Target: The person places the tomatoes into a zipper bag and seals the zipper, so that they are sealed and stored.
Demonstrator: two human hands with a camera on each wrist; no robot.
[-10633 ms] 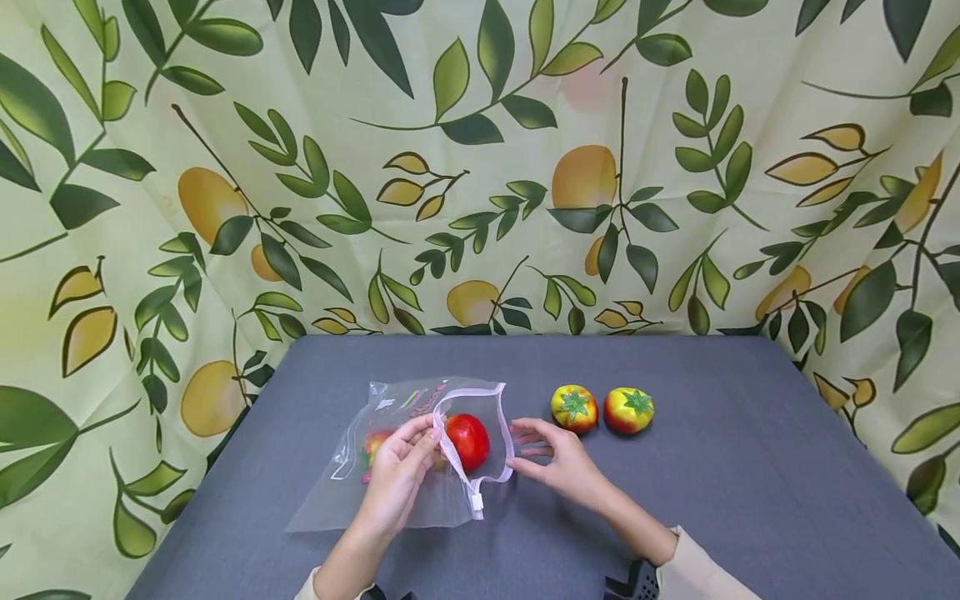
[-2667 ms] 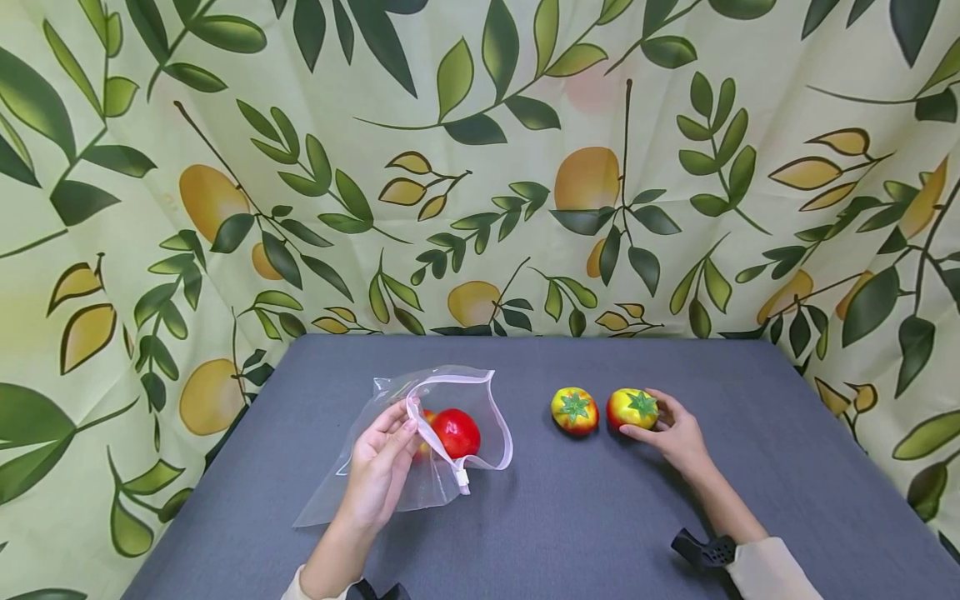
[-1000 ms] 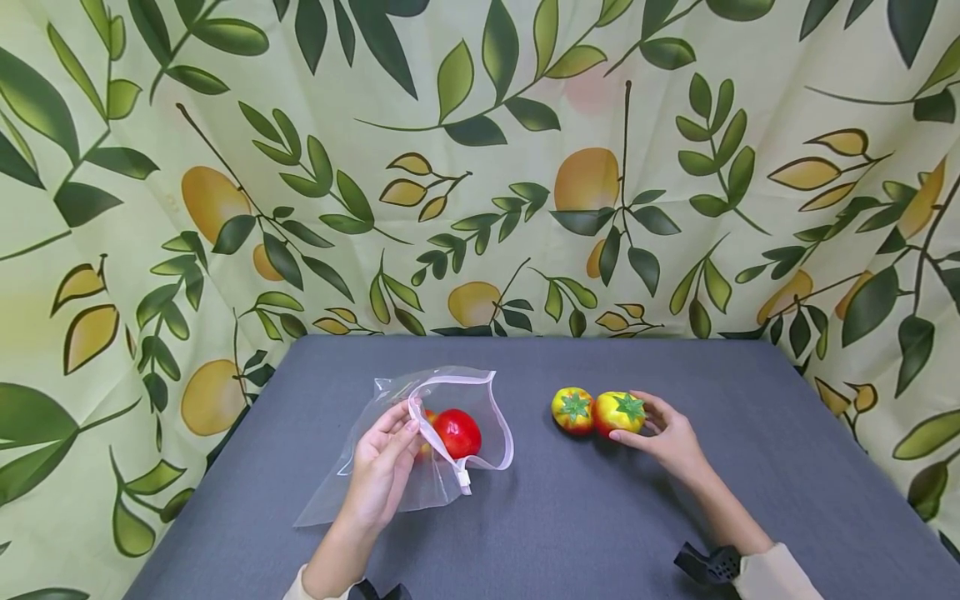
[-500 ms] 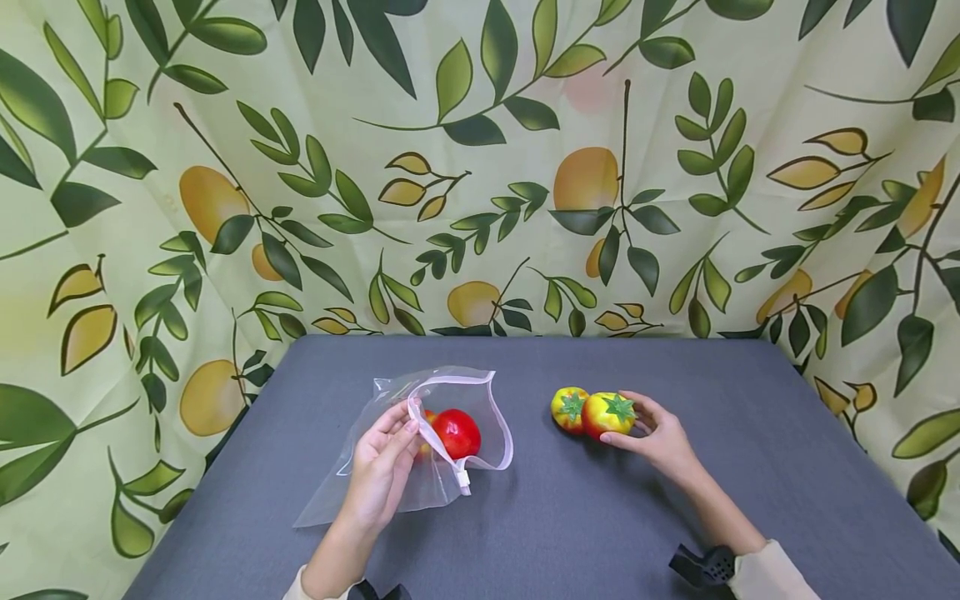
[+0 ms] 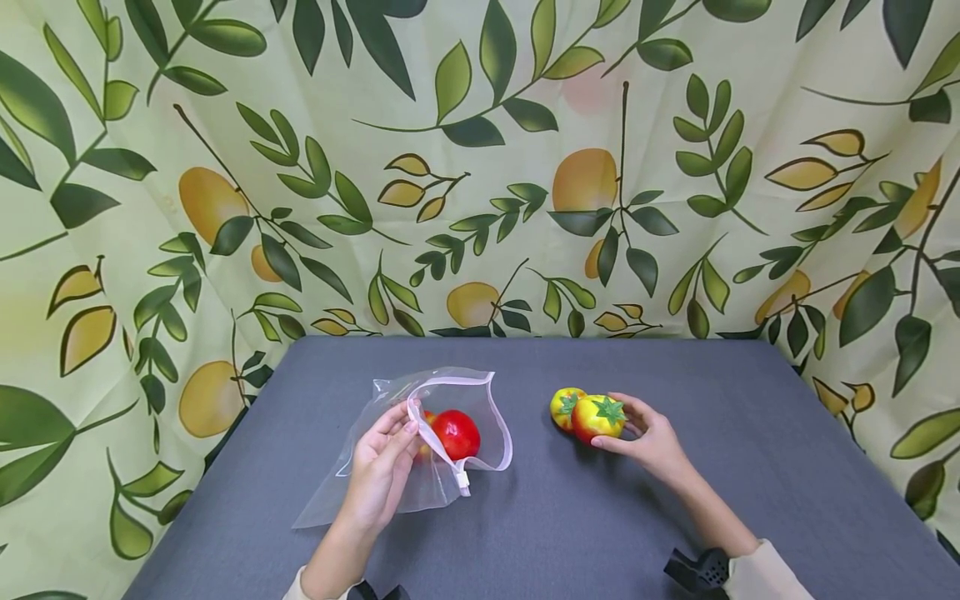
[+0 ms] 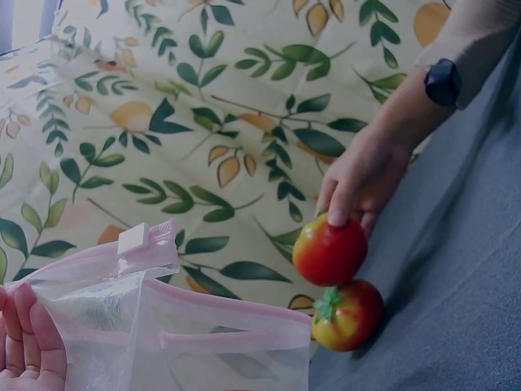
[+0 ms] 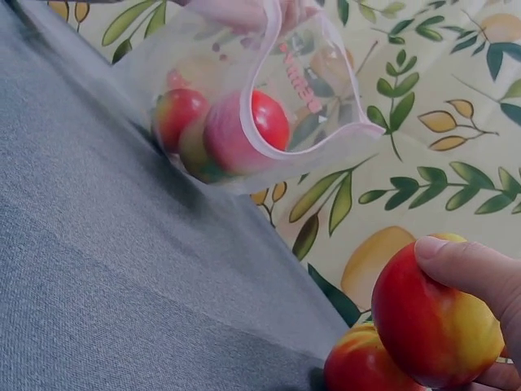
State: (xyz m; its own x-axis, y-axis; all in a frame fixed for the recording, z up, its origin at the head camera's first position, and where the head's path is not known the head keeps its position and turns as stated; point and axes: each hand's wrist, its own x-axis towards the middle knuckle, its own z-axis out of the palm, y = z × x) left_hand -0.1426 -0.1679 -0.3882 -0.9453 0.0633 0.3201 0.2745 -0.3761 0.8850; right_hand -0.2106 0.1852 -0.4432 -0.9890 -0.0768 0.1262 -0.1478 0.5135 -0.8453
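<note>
My left hand (image 5: 381, 471) pinches the pink-edged mouth of a clear slider zip bag (image 5: 491, 433), holding it open toward the right. Inside the bag sit a shiny red tomato (image 5: 457, 434) and other red and yellow-green fruit, seen through the plastic in the right wrist view. My right hand (image 5: 651, 435) grips a red-and-yellow toy tomato (image 5: 596, 419) with a green star-shaped top, thumb on its near side. Behind and left of it a second such tomato (image 5: 566, 406) rests on the table, partly covered by the held one in the head view.
The grey cloth-covered table (image 5: 555, 533) spreads under everything. A curtain (image 5: 480, 167) printed with leaves and oranges hangs behind and around it. A white slider (image 6: 133, 239) sits on the bag's zip edge. Black camera bands circle both wrists.
My right hand left the bag's mouth, took the right-hand tomato and has carried it left, in front of the other one. The left hand keeps its hold on the bag.
</note>
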